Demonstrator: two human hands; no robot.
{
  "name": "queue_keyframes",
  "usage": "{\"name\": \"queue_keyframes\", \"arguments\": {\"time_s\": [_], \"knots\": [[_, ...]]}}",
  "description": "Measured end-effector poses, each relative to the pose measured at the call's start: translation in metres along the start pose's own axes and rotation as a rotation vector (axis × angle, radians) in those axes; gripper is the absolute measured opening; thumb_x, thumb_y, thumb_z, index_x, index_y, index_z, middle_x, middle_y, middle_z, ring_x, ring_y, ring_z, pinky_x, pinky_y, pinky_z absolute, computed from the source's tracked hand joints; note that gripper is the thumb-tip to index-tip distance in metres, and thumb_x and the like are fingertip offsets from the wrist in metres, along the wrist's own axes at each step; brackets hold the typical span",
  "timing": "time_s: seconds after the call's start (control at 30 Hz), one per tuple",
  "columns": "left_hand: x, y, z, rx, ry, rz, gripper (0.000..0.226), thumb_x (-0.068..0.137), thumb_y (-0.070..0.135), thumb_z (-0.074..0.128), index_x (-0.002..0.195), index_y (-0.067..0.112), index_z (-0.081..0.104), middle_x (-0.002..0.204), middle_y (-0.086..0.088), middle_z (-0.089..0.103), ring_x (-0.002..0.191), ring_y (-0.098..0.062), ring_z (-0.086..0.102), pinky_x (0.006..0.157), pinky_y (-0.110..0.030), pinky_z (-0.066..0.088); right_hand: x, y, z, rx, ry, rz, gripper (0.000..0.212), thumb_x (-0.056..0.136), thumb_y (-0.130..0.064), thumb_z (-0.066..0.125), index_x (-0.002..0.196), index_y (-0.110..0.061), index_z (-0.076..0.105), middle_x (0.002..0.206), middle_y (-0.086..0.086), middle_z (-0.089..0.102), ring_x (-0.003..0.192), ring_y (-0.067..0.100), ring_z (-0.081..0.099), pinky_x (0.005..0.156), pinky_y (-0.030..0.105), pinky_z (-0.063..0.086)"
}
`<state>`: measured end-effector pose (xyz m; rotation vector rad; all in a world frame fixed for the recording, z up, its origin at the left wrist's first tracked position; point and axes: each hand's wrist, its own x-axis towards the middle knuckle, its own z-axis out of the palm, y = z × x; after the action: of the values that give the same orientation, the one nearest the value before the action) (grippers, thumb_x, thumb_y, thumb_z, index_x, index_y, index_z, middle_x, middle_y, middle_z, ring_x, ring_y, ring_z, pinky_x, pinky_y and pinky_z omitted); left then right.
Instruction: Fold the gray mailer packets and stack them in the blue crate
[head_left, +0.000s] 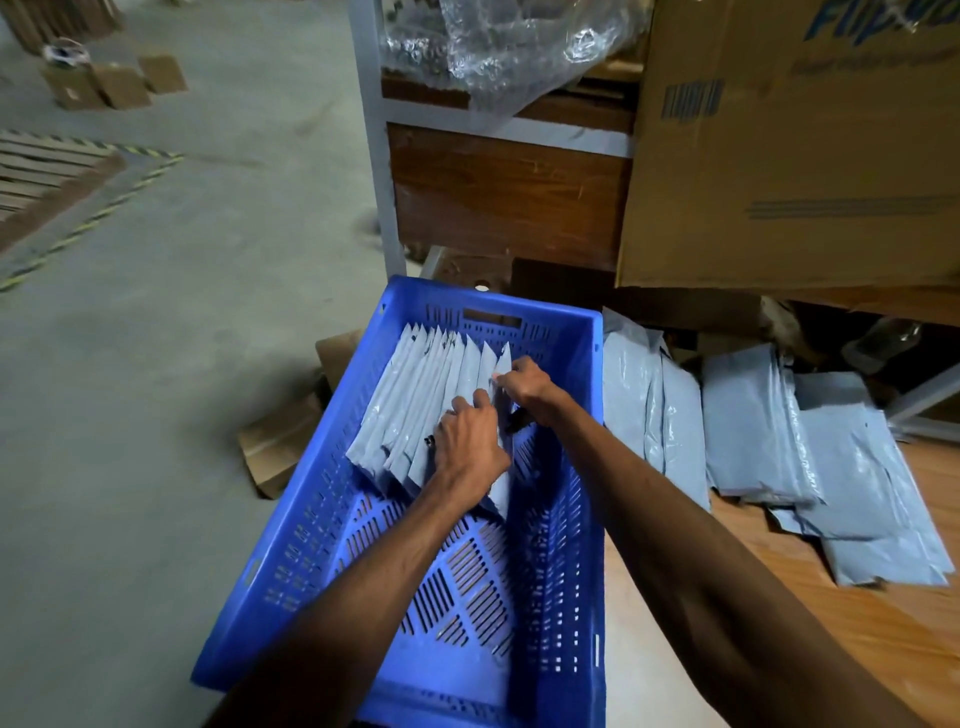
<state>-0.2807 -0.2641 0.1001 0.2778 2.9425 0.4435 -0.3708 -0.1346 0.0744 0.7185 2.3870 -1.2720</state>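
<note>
Gray folded packets (431, 395) stand in a row at the blue crate's (291, 519) far end, the left hand (467, 447) pressing them, the right hand (524, 387) pinching the rightmost; unfolded mailers (810, 457) remain piled at right.

A large cardboard box (795, 140) printed with blue lettering and a barcode is seen at upper right, beside a wooden cabinet (509, 202) framed by a grey metal upright (371, 130). Crumpled clear plastic wrap (504, 41) is draped over the cabinet. Small brown cartons (111, 83) are set on the concrete floor (156, 312) at far left.
</note>
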Motion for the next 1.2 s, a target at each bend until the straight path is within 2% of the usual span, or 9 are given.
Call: {"name": "queue_keyframes", "arguments": {"time_s": [0.13, 0.2, 0.27, 0.4, 0.6, 0.73, 0.87, 1.0, 1.2], "knots": [[0.0, -0.003, 0.004, 0.056, 0.052, 0.002, 0.061, 0.079, 0.022, 0.079, 0.129, 0.011, 0.046, 0.122, -0.015, 0.056, 0.118, -0.037, 0.048, 0.097, -0.045, 0.047, 0.001, -0.001, 0.002, 0.021, -0.003, -0.017, 0.039, 0.1, -0.028, 0.059, 0.132, -0.008, 0.049, 0.127, 0.015, 0.052, 0.111, 0.038, 0.06, 0.089, 0.057, 0.061], [0.001, -0.005, 0.007, 0.044, 0.044, 0.013, 0.061, 0.08, 0.028, 0.079, 0.128, 0.012, 0.046, 0.123, -0.015, 0.054, 0.119, -0.035, 0.041, 0.101, -0.045, 0.043, -0.005, -0.002, 0.0, -0.041, 0.017, -0.057, 0.026, 0.103, -0.028, 0.053, 0.116, -0.006, 0.054, 0.12, 0.016, 0.057, 0.102, 0.031, 0.06, 0.08, 0.044, 0.059], [0.002, -0.008, 0.007, -0.025, 0.018, 0.002, 0.064, 0.08, 0.036, 0.079, 0.129, 0.012, 0.046, 0.124, -0.016, 0.053, 0.119, -0.035, 0.041, 0.103, -0.046, 0.041, -0.007, -0.001, -0.001, -0.128, 0.044, -0.1, 0.021, 0.105, -0.028, 0.051, 0.111, -0.008, 0.052, 0.118, 0.016, 0.056, 0.098, 0.027, 0.055, 0.071, 0.032, 0.047], [0.004, -0.012, 0.006, -0.11, 0.032, 0.005, 0.066, 0.079, 0.053, 0.073, 0.129, 0.015, 0.051, 0.123, -0.015, 0.056, 0.119, -0.036, 0.045, 0.101, -0.046, 0.043, -0.013, 0.002, -0.001, -0.2, 0.072, -0.14, 0.035, 0.104, -0.026, 0.056, 0.132, -0.006, 0.051, 0.126, 0.013, 0.052, 0.115, 0.033, 0.058, 0.091, 0.04, 0.05], [0.003, -0.006, -0.002, -0.165, 0.08, 0.013, 0.05, 0.087, 0.045, 0.067, 0.126, 0.015, 0.056, 0.121, -0.014, 0.062, 0.117, -0.035, 0.051, 0.097, -0.047, 0.046, -0.022, 0.002, -0.006, -0.285, 0.194, -0.236, 0.024, 0.097, -0.012, 0.051, 0.121, -0.008, 0.053, 0.128, 0.018, 0.057, 0.111, 0.036, 0.059, 0.097, 0.05, 0.052], [0.006, -0.007, -0.01, -0.136, 0.118, 0.029, 0.052, 0.09, 0.038, 0.066, 0.134, 0.015, 0.054, 0.127, -0.013, 0.06, 0.121, -0.034, 0.048, 0.097, -0.046, 0.045, -0.032, 0.0, -0.015, -0.3, 0.26, -0.306, 0.027, 0.099, -0.012, 0.053, 0.126, -0.011, 0.054, 0.133, 0.015, 0.054, 0.117, 0.037, 0.058, 0.102, 0.055, 0.05], [0.01, -0.011, -0.017, -0.034, 0.198, 0.044, 0.051, 0.093, 0.036, 0.062, 0.138, 0.015, 0.052, 0.128, -0.014, 0.059, 0.121, -0.033, 0.047, 0.095, -0.044, 0.044, -0.047, -0.003, -0.029, -0.325, 0.304, -0.407, 0.031, 0.095, -0.003, 0.058, 0.124, -0.011, 0.058, 0.128, 0.012, 0.057, 0.111, 0.033, 0.06, 0.098, 0.055, 0.053], [0.011, -0.006, -0.026, -0.038, 0.269, 0.083, 0.048, 0.094, 0.035, 0.061, 0.137, 0.015, 0.055, 0.128, -0.013, 0.057, 0.121, -0.033, 0.047, 0.096, -0.044, 0.042, -0.068, -0.001, -0.05, -0.293, 0.397, -0.596, 0.035, 0.087, 0.003, 0.056, 0.119, -0.009, 0.06, 0.119, 0.01, 0.058, 0.108, 0.034, 0.063, 0.094, 0.053, 0.056], [0.003, 0.033, -0.034, -0.083, 0.444, 0.237, 0.039, 0.088, 0.028, 0.068, 0.124, 0.015, 0.063, 0.117, -0.01, 0.058, 0.112, -0.033, 0.051, 0.091, -0.046, 0.044, -0.104, 0.035, -0.088, -0.125, 0.602, -0.769, 0.031, 0.091, 0.001, 0.055, 0.119, -0.007, 0.062, 0.12, 0.013, 0.059, 0.103, 0.034, 0.061, 0.086, 0.049, 0.054]]}}
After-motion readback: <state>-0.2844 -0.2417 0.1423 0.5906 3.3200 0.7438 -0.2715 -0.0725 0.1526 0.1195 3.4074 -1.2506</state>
